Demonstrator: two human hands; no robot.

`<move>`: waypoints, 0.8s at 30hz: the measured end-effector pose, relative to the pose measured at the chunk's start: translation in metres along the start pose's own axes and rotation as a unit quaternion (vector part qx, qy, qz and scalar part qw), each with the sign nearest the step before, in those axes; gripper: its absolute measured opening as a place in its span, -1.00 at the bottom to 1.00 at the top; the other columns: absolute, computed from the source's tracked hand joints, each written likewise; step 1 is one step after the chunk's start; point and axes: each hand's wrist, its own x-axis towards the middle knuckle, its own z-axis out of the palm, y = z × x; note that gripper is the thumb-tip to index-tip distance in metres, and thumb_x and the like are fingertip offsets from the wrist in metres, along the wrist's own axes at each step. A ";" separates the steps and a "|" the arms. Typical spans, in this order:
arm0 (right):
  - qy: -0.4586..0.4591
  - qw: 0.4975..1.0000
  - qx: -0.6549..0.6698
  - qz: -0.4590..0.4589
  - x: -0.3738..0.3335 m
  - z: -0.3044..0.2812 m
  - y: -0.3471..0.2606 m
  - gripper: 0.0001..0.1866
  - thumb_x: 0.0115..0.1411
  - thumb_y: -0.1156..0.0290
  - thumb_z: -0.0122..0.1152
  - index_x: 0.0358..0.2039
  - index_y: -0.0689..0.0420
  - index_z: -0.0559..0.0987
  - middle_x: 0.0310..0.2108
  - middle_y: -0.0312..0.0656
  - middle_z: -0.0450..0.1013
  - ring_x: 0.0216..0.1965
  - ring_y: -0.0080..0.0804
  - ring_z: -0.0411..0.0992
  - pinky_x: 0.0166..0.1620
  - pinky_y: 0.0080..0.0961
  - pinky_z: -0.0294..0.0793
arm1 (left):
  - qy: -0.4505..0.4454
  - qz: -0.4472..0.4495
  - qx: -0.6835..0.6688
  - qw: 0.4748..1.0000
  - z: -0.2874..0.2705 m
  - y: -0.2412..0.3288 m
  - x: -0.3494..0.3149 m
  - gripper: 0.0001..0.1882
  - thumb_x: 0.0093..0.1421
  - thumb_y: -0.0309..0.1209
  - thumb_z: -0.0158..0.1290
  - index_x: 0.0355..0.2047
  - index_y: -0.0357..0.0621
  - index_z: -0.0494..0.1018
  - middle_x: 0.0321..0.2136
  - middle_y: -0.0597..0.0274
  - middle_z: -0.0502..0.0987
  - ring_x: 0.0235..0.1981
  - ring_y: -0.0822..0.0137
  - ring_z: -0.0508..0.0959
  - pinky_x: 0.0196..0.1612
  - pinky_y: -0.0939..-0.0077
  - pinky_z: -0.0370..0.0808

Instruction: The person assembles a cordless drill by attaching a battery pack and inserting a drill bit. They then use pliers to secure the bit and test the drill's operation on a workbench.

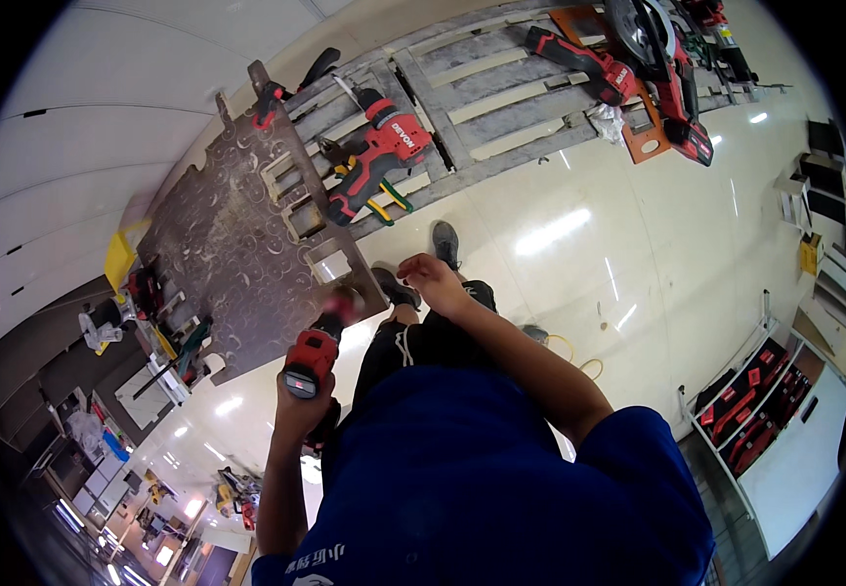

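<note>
My left hand [298, 410] is wrapped round the grip of a red and black cordless drill [312, 359]. The drill's front end, a round reddish bit [345, 305] smeared by motion, is at the near right corner of a dark brown board [218, 234]. Curved scratch marks cover this board, and several rectangular cutouts run along its right side. My right hand [431, 280] hovers just right of that corner, fingers loosely apart, holding nothing. Whether the bit touches the board I cannot tell.
Beyond the board, a grey slatted pallet [482, 83] carries a red power tool [394, 137], yellow-green-handled pliers [384, 203], another red tool [589, 66] and a circular saw [672, 83]. More tools [149, 293] lie left. A white cart [794, 488] stands at right.
</note>
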 end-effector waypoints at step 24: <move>-0.015 0.999 0.020 0.044 -0.017 -0.014 -0.015 -0.74 0.14 0.58 0.03 -0.13 0.25 0.50 -0.24 -0.17 0.52 -0.15 -0.42 0.47 -0.02 -0.50 0.44 | -0.064 -0.134 -0.009 0.989 0.003 -0.018 0.009 -0.61 0.06 -0.55 0.12 -0.05 -0.24 0.40 -0.44 0.26 0.49 -0.50 0.42 0.50 -0.44 0.50 0.45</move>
